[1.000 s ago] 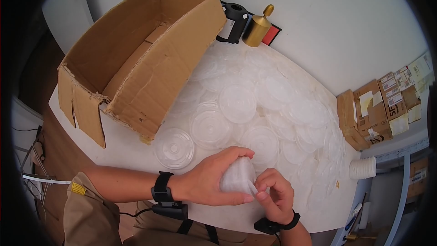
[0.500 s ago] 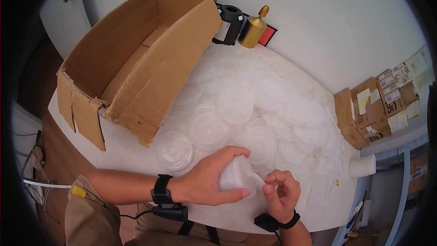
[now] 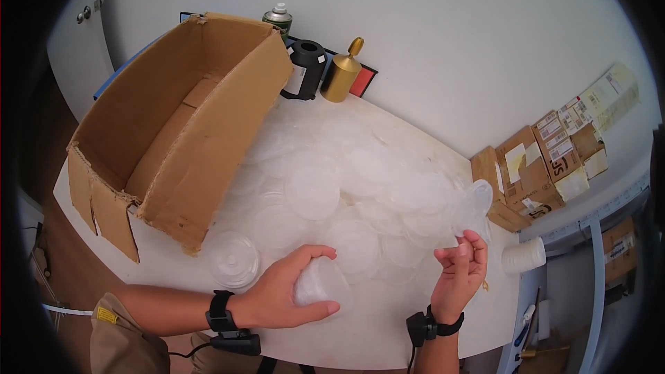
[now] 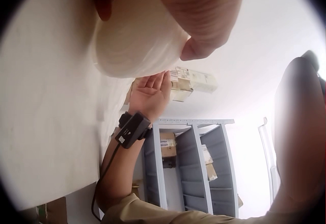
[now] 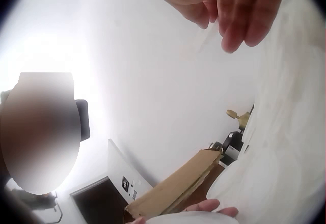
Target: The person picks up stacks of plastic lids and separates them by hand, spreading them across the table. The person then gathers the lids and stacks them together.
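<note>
My left hand (image 3: 280,294) grips a stack of clear plastic lids (image 3: 315,282) close over the front of the table, thumb on the near side and fingers round the far side. In the left wrist view the stack (image 4: 137,35) appears milky white, its rounded side facing the camera. Out to the right, my right hand (image 3: 458,266) pinches a single clear lid (image 3: 478,199) by the rim at its fingertips. That lid is tilted up and overlaps the cardboard boxes behind. Under and beyond both hands spreads a heap of similar lids (image 3: 312,190).
A long open cardboard box (image 3: 228,131) stands at the back left, a separate lid (image 3: 234,259) near its front corner. Behind are a spray can (image 3: 278,19), a black holder (image 3: 305,69) and a gold canister (image 3: 341,76). A white roll (image 3: 524,255) sits at the right edge.
My right hand has drawn a lid off the stack and moved right and away with it. The left hand keeps its grip on the stack. The head view has shifted.
</note>
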Motion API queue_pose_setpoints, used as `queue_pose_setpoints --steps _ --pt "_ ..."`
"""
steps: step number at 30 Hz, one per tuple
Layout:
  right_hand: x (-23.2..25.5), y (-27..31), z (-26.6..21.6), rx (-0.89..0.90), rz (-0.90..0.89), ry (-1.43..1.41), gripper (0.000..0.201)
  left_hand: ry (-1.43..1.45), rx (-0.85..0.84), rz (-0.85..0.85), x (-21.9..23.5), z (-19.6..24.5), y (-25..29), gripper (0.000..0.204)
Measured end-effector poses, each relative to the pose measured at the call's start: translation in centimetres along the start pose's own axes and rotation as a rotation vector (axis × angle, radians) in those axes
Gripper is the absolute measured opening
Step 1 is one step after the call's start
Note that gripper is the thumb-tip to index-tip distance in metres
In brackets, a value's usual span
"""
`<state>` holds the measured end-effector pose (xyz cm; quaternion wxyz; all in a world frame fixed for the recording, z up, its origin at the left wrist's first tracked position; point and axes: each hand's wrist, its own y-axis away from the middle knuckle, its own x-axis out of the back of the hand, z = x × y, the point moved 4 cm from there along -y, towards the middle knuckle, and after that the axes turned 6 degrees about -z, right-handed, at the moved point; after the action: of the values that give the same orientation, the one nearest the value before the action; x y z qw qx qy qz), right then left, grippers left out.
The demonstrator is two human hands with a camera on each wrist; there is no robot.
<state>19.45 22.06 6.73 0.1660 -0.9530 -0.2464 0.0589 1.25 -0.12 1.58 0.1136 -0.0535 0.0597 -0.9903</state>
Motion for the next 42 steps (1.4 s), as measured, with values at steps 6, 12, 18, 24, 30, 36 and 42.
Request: queue_pose_setpoints --steps 6,12,18,24,30,36,42 --pt "2.6 -1.7 -0.1 -0.09 0.184 -0.008 0.052 -0.037 -0.041 -0.012 0.2 0.1 0.0 0.068" --pt "0.6 -0.2 0.9 -0.104 0.257 -0.137 0.05 -0.045 -0.044 -0.007 0.2 0.1 0.0 0.068" --pt "-4.7 5.1 0.7 -0.013 -0.693 0.11 0.019 -0.045 -0.103 0.032 0.0 -0.1 -0.1 0.068" --pt "-7.4 6.7 -0.3 0.153 -0.966 0.258 0.018 -0.015 -0.039 -0.001 -0.1 -0.2 0.0 0.067" --pt "-6.9 6.0 -0.3 0.12 -0.955 0.224 0.013 -0.048 -0.088 0.022 -0.1 -0.1 -0.2 0.067" --pt "-7.0 6.2 0.3 -0.02 -0.974 0.12 0.009 -0.05 -0.116 0.024 -0.1 -0.4 -0.2 0.068" --pt "-6.2 6.5 1.0 -0.211 -0.885 -0.016 0.008 -0.042 -0.108 0.021 0.0 -0.2 -0.1 0.067"
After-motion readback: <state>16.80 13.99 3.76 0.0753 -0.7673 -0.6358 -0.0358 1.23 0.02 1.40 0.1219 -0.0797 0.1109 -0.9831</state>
